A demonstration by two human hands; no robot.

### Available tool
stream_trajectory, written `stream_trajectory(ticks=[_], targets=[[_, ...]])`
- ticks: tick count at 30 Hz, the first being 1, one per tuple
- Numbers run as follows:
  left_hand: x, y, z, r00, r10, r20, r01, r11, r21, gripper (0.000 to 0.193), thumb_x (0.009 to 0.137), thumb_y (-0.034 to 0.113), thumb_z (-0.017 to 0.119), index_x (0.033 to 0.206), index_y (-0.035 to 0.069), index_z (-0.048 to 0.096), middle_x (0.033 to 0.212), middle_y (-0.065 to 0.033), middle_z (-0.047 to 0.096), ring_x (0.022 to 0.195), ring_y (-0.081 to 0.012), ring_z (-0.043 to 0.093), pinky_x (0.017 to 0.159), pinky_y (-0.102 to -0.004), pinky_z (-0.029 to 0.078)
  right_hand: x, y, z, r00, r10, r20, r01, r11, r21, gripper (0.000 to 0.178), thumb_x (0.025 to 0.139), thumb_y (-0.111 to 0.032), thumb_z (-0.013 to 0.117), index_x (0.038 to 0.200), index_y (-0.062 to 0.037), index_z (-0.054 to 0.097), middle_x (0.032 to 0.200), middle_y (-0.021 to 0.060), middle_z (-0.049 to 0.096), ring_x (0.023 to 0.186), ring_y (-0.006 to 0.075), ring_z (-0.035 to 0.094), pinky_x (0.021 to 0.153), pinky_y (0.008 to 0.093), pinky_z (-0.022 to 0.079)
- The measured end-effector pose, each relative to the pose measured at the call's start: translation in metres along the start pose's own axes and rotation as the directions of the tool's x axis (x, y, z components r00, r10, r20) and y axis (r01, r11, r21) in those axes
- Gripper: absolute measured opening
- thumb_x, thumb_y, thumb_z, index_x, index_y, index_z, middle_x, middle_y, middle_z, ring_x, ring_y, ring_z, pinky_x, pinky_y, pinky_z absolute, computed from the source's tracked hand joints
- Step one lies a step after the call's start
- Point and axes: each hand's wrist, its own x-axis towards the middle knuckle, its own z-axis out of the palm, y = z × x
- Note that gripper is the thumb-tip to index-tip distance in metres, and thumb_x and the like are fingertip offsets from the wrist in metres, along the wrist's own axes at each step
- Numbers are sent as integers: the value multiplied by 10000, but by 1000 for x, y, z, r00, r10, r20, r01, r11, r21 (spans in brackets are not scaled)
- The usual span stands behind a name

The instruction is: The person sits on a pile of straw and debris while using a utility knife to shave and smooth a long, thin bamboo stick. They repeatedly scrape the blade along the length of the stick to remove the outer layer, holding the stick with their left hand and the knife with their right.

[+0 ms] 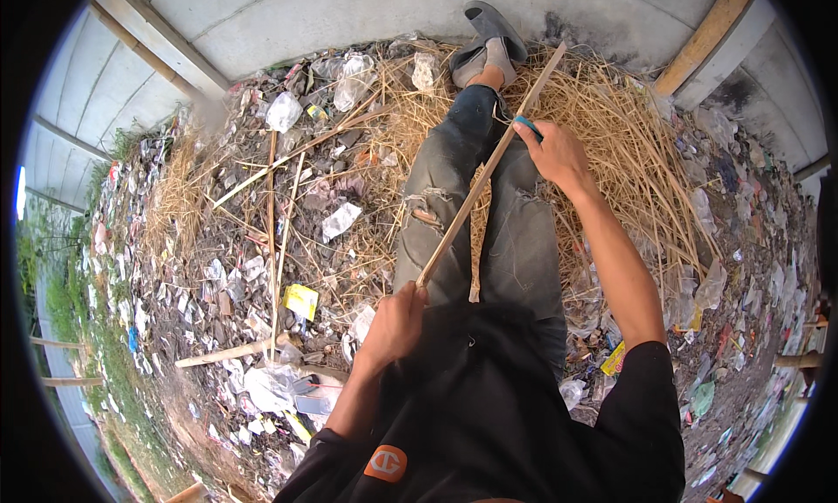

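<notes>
My left hand point(394, 321) grips the near end of a long thin bamboo strip point(476, 189) that runs diagonally up to the right across my lap. My right hand point(554, 152) holds a small tool with a blue handle point(527, 127) against the strip partway along it. My legs in grey torn trousers point(454, 197) stretch forward, and one foot wears a grey sandal point(489, 42). A shorter split sliver point(476, 254) hangs between my knees. The blade of the tool is hidden by my hand.
Dry straw point(620, 145) piles under and right of my legs. Plastic litter and loose bamboo sticks point(275, 215) cover the ground on the left. A concrete wall point(349, 14) with a wooden beam point(705, 36) stands ahead. Grass point(61, 302) edges the far left.
</notes>
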Motion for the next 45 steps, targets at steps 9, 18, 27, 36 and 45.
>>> stream_trajectory(ticks=[9, 18, 27, 36, 45], targets=[[22, 0, -39, 1000, 11, -14, -10, 996, 89, 279, 1059, 202, 489, 922, -29, 566, 775, -275, 651, 779, -491, 645, 686, -515, 488, -18, -42, 15, 994, -110, -25, 113, 981, 161, 674, 1013, -610, 470, 822, 8, 660, 699, 263, 659, 716, 454, 670, 647, 525, 519], [-4, -32, -33, 1000, 10, 1, -10, 989, 148, 240, 1018, 170, 548, 889, -27, 503, 697, -300, 574, 748, -537, 573, 628, -543, 435, 37, 29, 0, 959, 136, -249, -144, 989, -15, 701, 1004, -650, 450, 759, -27, 661, 676, 181, 663, 668, 377, 671, 584, 490, 490], [-15, -76, -34, 983, -177, 56, 183, 974, -134, 365, 1062, 295, 514, 879, -6, 607, 655, -36, 490, 654, -125, 452, 599, -357, 398, 21, 58, -9, 956, 180, -231, -94, 936, 340, 637, 983, -599, 559, 736, -15, 622, 553, 34, 455, 529, 184, 429, 535, 373, 339], [43, -27, -42, 989, -118, 91, 147, 875, -461, 368, 1097, 362, 486, 929, 47, 576, 628, 60, 446, 551, -41, 392, 502, -244, 307, -7, -64, -11, 999, 29, -37, 11, 623, 782, 492, 869, -550, 746, 874, -65, 663, 712, -28, 483, 645, 111, 445, 631, 292, 379], [45, -24, -22, 999, -36, -3, 35, 987, -157, 380, 1080, 335, 510, 932, 6, 628, 608, 8, 416, 591, -95, 389, 545, -327, 336, -11, -92, 26, 996, 25, -88, 57, 585, 809, 485, 843, -454, 822, 748, -90, 515, 657, -40, 445, 611, 78, 425, 563, 277, 368]])
